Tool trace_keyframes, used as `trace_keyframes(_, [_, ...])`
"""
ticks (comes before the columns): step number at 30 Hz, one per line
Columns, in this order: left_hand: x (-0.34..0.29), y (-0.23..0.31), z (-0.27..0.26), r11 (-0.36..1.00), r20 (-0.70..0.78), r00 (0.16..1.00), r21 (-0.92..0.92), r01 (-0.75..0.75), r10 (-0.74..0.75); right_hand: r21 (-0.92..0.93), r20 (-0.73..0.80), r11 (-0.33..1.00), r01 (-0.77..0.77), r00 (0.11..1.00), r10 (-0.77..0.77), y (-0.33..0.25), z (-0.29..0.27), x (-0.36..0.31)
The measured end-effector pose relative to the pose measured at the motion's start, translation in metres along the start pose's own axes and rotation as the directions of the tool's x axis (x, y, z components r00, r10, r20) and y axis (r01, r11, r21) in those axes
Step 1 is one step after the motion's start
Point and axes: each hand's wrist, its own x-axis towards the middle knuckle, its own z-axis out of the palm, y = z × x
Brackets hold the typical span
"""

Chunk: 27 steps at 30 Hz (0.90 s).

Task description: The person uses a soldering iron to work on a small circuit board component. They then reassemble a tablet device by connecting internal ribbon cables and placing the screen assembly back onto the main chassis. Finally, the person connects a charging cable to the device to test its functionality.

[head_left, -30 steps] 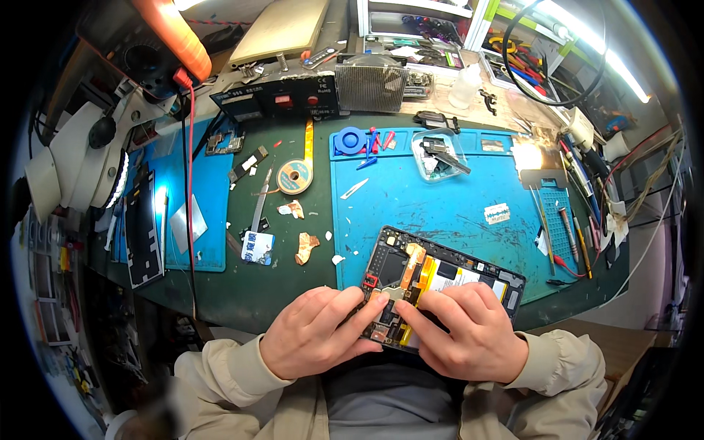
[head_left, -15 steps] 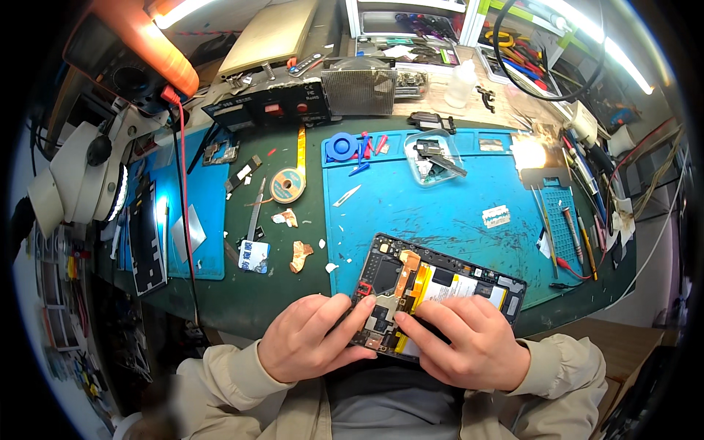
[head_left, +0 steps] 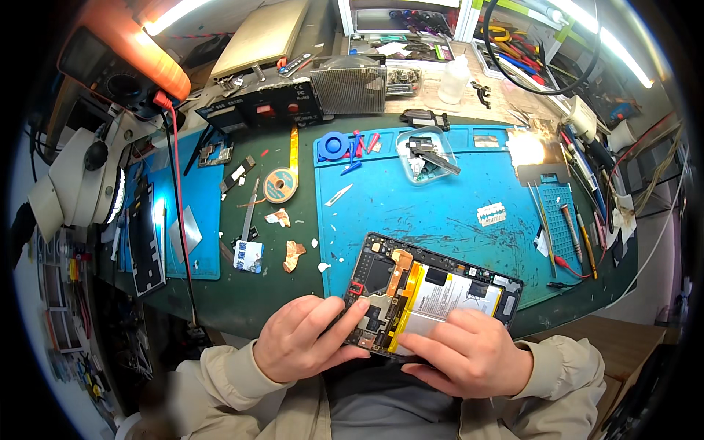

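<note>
An opened tablet lies tilted in my two hands, its inside facing up. It shows a silver and white battery with yellow edges, an orange flex cable, copper-coloured tape and a circuit board. My left hand grips its left edge, the index fingertip on the board and the thumb under the near corner. At the near long edge, my right hand is closed, fingertips over the battery's near end and thumb below the rim. The right fingers hide part of the battery.
Beneath the tablet's far side is a blue work mat. A clear tub of small parts and a razor blade lie on it. To the left are a tape roll and foil scraps; a microscope stands at far left.
My right fingertips have moved off the board's connector area, down and right onto the battery's near end, uncovering more battery and flex cable. The left hand keeps its grip.
</note>
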Motion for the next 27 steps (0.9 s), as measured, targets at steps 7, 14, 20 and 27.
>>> trace_keyframes(7, [-0.002, -0.003, 0.003, 0.999, -0.009, 1.000, -0.030, -0.015, 0.015, -0.165, 0.083, 0.986, 0.027, 0.996, -0.013, -0.002, 0.000, 0.010])
trace_keyframes(14, [-0.006, -0.004, 0.007, 0.997, -0.100, 0.993, -0.035, -0.064, 0.060, -0.280, 0.153, 0.960, 0.020, 0.988, 0.024, -0.007, 0.002, 0.024])
trace_keyframes(20, [-0.012, -0.008, 0.012, 0.990, -0.260, 0.955, 0.026, -0.140, 0.142, -0.304, 0.154, 0.953, 0.009, 0.987, 0.039, -0.006, 0.005, 0.023])
trace_keyframes(27, [-0.021, -0.010, 0.011, 0.993, -0.277, 0.953, 0.044, -0.112, 0.120, -0.303, 0.142, 0.953, 0.001, 0.989, 0.044, -0.005, 0.007, 0.024])
